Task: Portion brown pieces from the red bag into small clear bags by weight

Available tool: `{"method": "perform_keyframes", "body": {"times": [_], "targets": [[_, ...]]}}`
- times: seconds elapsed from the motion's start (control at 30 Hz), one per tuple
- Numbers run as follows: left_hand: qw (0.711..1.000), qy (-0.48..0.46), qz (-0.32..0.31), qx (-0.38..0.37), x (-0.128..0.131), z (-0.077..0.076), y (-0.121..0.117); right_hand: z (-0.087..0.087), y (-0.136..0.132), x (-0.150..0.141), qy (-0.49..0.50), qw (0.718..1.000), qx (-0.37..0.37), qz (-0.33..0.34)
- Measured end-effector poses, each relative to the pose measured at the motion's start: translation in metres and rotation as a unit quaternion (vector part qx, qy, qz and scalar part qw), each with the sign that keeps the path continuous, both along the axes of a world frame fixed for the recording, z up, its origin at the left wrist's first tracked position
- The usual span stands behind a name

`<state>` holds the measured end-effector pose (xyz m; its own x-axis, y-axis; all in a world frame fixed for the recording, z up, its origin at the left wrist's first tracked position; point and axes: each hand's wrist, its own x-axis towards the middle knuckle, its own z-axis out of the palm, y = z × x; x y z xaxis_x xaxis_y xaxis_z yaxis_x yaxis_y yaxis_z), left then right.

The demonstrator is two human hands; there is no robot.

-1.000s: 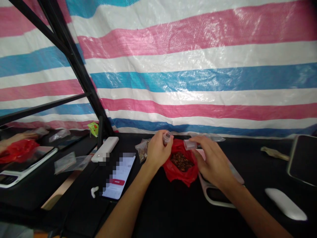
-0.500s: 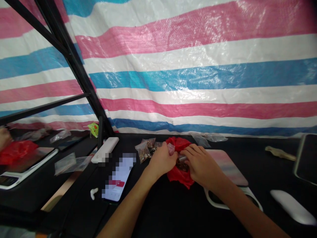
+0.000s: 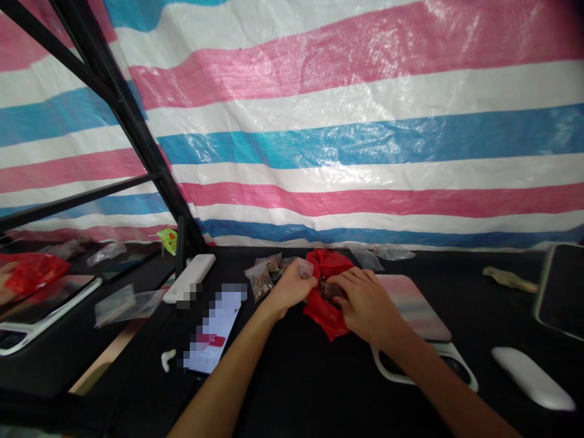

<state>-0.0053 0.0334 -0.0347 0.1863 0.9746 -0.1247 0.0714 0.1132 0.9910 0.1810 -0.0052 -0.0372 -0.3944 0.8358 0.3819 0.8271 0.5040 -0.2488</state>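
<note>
Left hand (image 3: 289,289): closed, we see the fingers pinching a small clear plastic piece (image 3: 305,268) at the bag's edge.
Right hand (image 3: 367,301): fingers curled, gripping a crinkly red plastic bag (image 3: 325,310).
Bag contents: dark brown lumpy pieces (image 3: 331,291), mostly hidden.
Beside left hand: clear plastic bags of brown bits (image 3: 261,281).
Beyond: smooth pink-toned pad (image 3: 413,306), glossy smartphone (image 3: 214,328), woven striped tarp (image 3: 365,146).

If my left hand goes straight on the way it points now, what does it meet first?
Probably the red plastic bag, just past the small clear plastic item held in the left hand's fingers. Depth is unclear, so the hand may already touch the bag.
</note>
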Motion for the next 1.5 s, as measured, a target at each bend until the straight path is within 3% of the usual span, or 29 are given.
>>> {"method": "perform_keyframes", "body": {"times": [0.3,0.47,0.57,0.67,0.77,0.87,0.97,1.23,1.5], "targets": [[0.996,-0.047,-0.076,0.027,-0.005,0.016,-0.003,0.002,-0.006,-0.004,0.011,0.998,0.005,-0.057],[0.995,-0.055,-0.069,0.049,-0.006,0.020,-0.004,0.001,-0.007,-0.004,0.046,0.997,0.000,-0.057],[0.995,0.005,-0.006,0.103,-0.008,0.019,-0.002,0.000,-0.004,-0.003,0.062,0.996,0.003,-0.070],[0.947,0.171,0.090,0.258,-0.010,0.013,0.002,-0.002,-0.002,-0.002,0.079,0.993,0.010,-0.085],[0.887,0.286,0.082,0.352,-0.011,0.005,0.005,-0.003,-0.001,0.000,0.115,0.989,0.044,-0.080],[0.886,0.306,0.020,0.347,-0.009,0.001,0.004,-0.001,-0.003,0.000,0.157,0.983,0.085,-0.052],[0.891,0.303,-0.019,0.337,-0.004,-0.001,0.001,0.001,-0.005,-0.002,0.188,0.979,0.077,-0.017],[0.937,0.212,-0.055,0.273,0.005,-0.004,-0.007,-0.001,-0.007,-0.002,0.179,0.973,0.110,0.095],[0.938,0.207,-0.067,0.269,0.004,0.001,-0.007,0.007,-0.005,0.002,0.165,0.981,0.089,0.049]]}}
